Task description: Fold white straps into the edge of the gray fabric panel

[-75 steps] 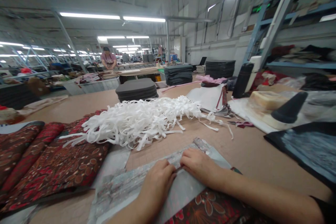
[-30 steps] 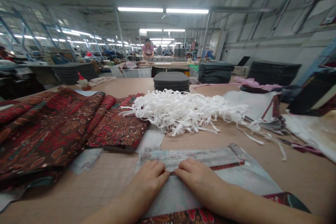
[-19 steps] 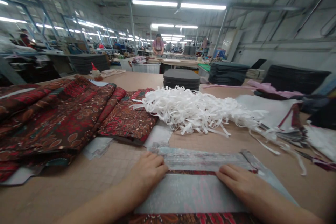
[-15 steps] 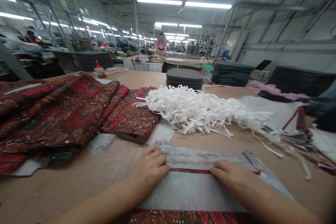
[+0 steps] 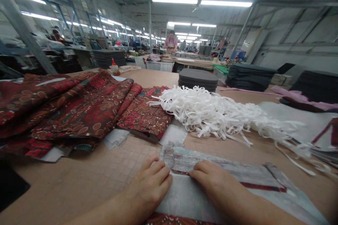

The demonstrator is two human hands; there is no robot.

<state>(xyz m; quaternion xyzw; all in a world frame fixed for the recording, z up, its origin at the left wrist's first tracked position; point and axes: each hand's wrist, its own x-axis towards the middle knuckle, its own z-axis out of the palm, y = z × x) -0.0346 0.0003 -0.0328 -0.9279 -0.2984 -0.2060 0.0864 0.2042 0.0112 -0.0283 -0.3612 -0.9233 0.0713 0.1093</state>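
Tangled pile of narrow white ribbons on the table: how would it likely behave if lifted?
The tangled pile of narrow white ribbons would probably flop, since its strips curl loosely. It is likely light for its bulk, being thin strips. Lifting some may drag others, as the loops overlap.

The left grip (image 5: 155,184) and right grip (image 5: 211,179) rest on pale-backed cloth (image 5: 190,197) on the worktop (image 5: 100,179), fingertips along its fold. Beyond, white ribbons (image 5: 206,109) lie heaped between red-brown printed fabric (image 5: 87,112) and, behind, a dark stack (image 5: 198,77).
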